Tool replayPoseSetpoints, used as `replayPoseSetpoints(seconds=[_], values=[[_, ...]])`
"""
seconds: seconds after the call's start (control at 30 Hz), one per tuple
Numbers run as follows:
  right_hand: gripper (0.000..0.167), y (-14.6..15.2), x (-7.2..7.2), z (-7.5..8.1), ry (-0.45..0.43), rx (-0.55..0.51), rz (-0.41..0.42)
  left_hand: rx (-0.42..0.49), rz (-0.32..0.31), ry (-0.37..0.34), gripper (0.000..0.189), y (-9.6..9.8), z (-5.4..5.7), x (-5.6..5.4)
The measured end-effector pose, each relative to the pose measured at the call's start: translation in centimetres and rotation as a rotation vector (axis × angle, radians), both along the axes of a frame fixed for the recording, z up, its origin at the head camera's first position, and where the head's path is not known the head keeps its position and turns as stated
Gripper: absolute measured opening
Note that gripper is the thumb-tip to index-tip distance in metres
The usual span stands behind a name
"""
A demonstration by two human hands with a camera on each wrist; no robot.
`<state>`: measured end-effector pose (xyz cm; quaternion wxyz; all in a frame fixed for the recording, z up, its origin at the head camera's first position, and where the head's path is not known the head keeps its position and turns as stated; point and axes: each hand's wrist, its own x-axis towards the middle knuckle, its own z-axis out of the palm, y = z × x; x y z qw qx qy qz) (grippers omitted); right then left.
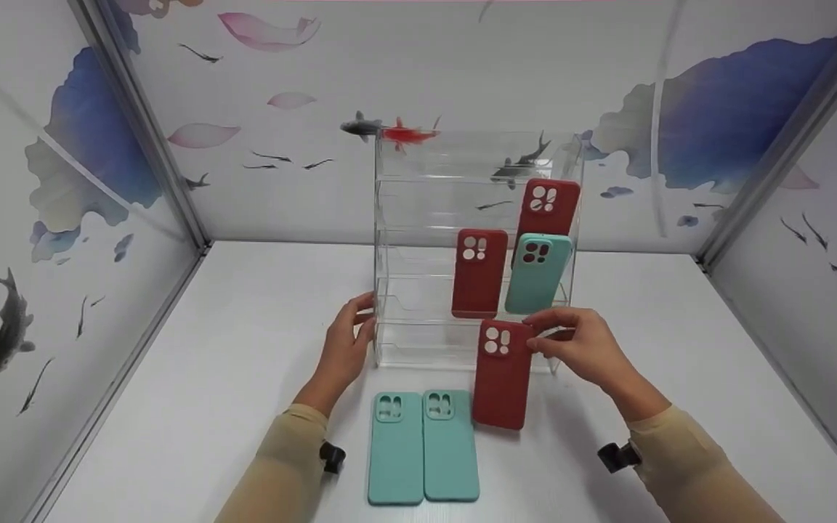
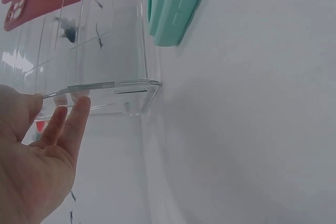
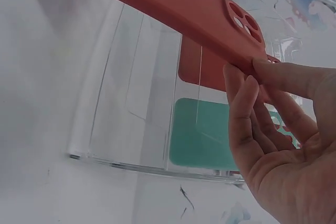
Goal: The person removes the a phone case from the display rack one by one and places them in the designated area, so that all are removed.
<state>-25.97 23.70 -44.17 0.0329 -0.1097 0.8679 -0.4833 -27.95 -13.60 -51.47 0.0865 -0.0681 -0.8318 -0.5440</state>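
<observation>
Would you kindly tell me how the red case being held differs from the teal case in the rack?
The held red case is deep red, while the teal case is pale blue-green. The right grip pinches the red one near its camera end; the teal one stands in the clear rack. Both have rounded corners and camera cutouts near the top.

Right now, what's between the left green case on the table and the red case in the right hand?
In the head view, another green case lies between the left green case and the held red case.
</observation>
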Motion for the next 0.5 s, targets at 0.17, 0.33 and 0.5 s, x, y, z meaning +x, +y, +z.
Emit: replayPoseSetpoints(seconds=[0.17, 0.33, 0.5], values=[[0.029, 0.6, 0.4, -1.0, -0.056, 0.006, 0.002, -0.002, -0.007, 0.011, 0.045, 0.0, -0.2, 0.0], [0.028, 0.9, 0.6, -2.4, -0.097, -0.016, 0.005, -0.012, 0.004, 0.004, 0.045, -0.1, -0.1, 0.1], [0.028, 1.1, 0.8, -3.6, -0.124, -0.027, 0.012, -0.018, 0.01, -0.004, 0.044, 0.0, -0.1, 0.1]])
